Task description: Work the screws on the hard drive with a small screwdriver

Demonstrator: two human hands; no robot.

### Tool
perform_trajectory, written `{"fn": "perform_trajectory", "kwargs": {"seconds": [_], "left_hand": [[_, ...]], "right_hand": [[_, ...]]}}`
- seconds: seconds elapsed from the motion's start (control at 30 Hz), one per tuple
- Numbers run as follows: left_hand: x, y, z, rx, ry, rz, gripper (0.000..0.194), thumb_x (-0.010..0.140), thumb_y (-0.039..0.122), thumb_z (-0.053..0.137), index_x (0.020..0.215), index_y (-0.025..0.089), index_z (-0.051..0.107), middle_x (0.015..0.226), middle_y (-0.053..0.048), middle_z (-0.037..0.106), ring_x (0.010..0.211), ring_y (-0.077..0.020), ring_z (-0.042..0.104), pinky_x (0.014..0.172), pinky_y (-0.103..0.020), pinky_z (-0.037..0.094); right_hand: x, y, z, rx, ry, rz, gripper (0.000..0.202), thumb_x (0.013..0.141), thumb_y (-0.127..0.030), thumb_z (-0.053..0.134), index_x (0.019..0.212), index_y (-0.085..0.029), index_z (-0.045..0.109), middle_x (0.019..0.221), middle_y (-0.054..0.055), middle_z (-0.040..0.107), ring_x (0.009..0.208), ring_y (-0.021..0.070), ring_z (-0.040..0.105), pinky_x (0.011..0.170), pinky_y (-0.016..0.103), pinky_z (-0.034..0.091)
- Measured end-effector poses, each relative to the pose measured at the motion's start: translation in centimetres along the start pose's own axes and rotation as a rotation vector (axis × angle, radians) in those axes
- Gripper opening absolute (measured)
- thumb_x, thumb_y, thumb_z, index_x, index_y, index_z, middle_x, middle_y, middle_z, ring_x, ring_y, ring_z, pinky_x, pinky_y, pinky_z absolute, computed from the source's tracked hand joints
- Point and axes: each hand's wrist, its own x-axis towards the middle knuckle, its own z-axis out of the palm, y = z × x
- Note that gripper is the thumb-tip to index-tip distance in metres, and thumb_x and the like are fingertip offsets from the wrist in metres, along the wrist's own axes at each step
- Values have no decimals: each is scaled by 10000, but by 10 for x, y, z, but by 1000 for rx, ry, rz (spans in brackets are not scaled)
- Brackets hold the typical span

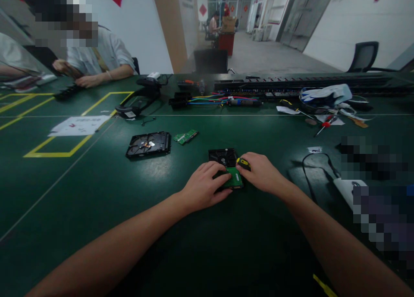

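Note:
A black hard drive with a green circuit board on its near part lies on the dark green table. My left hand grips the drive from the left, its fingers over the board and its thumb along the near edge. My right hand is closed around a yellow and black screwdriver at the drive's right side; the tool's tip is not visible. To the left lie another black drive and a loose green circuit board.
Coloured cables and long black rails line the table's far side. A red-handled screwdriver and white gloves lie at the right, beyond a white device with a cord. Another person sits at the far left.

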Motion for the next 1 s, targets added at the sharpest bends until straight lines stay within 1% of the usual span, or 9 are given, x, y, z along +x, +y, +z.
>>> {"fn": "perform_trajectory", "kwargs": {"seconds": [0.27, 0.47, 0.6, 0.67, 0.73, 0.8, 0.87, 0.93, 1.0], "left_hand": [[-1, 0, -1, -2, -18, -5, 351, 1011, 420, 633, 1279, 194, 656, 1302, -139, 635, 1203, -305, 611, 1002, -496, 545], [-1, -1, -1, 1, -16, 2, 350, 1013, 421, 628, 1281, 197, 653, 1304, -136, 635, 1203, -305, 611, 997, -498, 547], [-1, -1, 0, -4, -7, -2, 355, 1005, 421, 640, 1280, 197, 655, 1297, -138, 638, 1209, -309, 606, 995, -503, 548], [-1, -1, -1, -12, 4, -3, 374, 998, 434, 651, 1289, 198, 651, 1296, -137, 641, 1211, -309, 608, 995, -503, 549], [-1, 0, -2, -21, 29, -14, 415, 987, 459, 669, 1304, 193, 641, 1290, -140, 649, 1199, -309, 619, 990, -504, 551], [1, 2, -3, -29, 89, -49, 432, 987, 468, 676, 1309, 184, 630, 1259, -141, 669, 1155, -298, 640, 964, -494, 558], [4, 4, -3, -39, 182, -89, 373, 1008, 437, 664, 1281, 184, 633, 1194, -126, 700, 1080, -271, 663, 921, -467, 568], [6, 6, -4, -60, 264, -102, 270, 1031, 380, 649, 1223, 191, 645, 1121, -102, 726, 1008, -239, 679, 879, -427, 574], [8, 7, -5, -82, 318, -93, 192, 1037, 339, 650, 1167, 197, 658, 1072, -82, 743, 967, -214, 693, 851, -392, 578]], "right_hand": [[-2, 3, 4, 123, 7, 35, 137, 994, -300, 572, 921, -191, 610, 946, 100, 691, 833, 214, 615, 763, 336, 427], [-1, 3, 2, 125, -11, 44, 155, 1005, -314, 553, 937, -188, 611, 944, 97, 691, 841, 220, 625, 759, 336, 432], [-2, 1, -8, 197, 18, 74, 187, 999, -351, 564, 931, -196, 644, 918, 81, 702, 830, 215, 623, 758, 339, 429], [-3, 0, -16, 285, 37, 112, 210, 986, -382, 579, 926, -200, 665, 883, 64, 700, 807, 211, 616, 743, 340, 428], [-5, -3, -23, 431, 55, 163, 222, 966, -411, 606, 939, -202, 677, 808, 33, 670, 738, 190, 585, 694, 329, 418], [-8, -9, -26, 628, 9, 218, 244, 945, -444, 639, 950, -202, 672, 693, -15, 582, 624, 150, 498, 608, 306, 374], [-11, -18, -27, 857, -121, 255, 265, 922, -461, 675, 960, -200, 651, 618, -63, 464, 540, 112, 383, 531, 281, 297], [-13, -28, -25, 1023, -251, 269, 295, 894, -476, 720, 952, -202, 628, 623, -77, 430, 534, 94, 347, 504, 264, 256], [-15, -37, -22, 1111, -318, 270, 307, 860, -467, 766, 910, -207, 612, 632, -75, 436, 541, 85, 339, 489, 252, 218]]}}
